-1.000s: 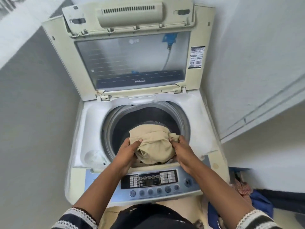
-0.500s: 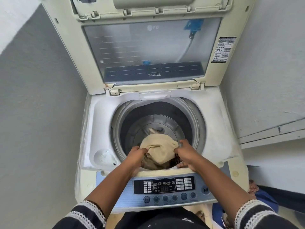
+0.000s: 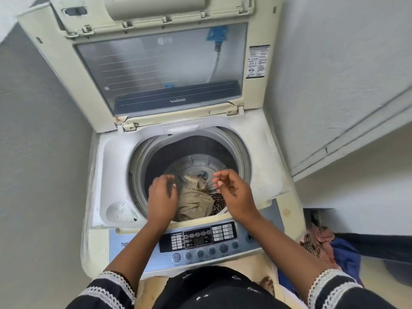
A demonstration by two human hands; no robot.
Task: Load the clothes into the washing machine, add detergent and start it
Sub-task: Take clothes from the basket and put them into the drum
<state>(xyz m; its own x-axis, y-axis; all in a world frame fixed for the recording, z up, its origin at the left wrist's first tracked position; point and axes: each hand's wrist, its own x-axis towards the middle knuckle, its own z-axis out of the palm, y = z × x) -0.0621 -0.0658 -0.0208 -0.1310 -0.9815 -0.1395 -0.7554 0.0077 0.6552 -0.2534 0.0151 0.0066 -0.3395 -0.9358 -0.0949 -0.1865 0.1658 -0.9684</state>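
Note:
A cream top-loading washing machine (image 3: 267,152) stands with its lid (image 3: 160,70) raised against the back. A beige garment (image 3: 194,201) lies crumpled at the bottom of the drum (image 3: 200,150), with a dark patterned cloth (image 3: 219,200) beside it on the right. My left hand (image 3: 162,197) hovers over the drum's left side, fingers relaxed, holding nothing. Above the right side, my right hand (image 3: 234,190) has loosely curled, empty fingers. The control panel (image 3: 200,239) with buttons sits at the front.
Grey walls close in on both sides of the machine. A pile of checked and blue clothes (image 3: 327,248) lies on the floor to the right. A round recess (image 3: 121,211) is set in the machine's top at the front left.
Both hands let go of the beige garment, which dropped to the bottom of the drum. The hands have spread apart and lifted slightly.

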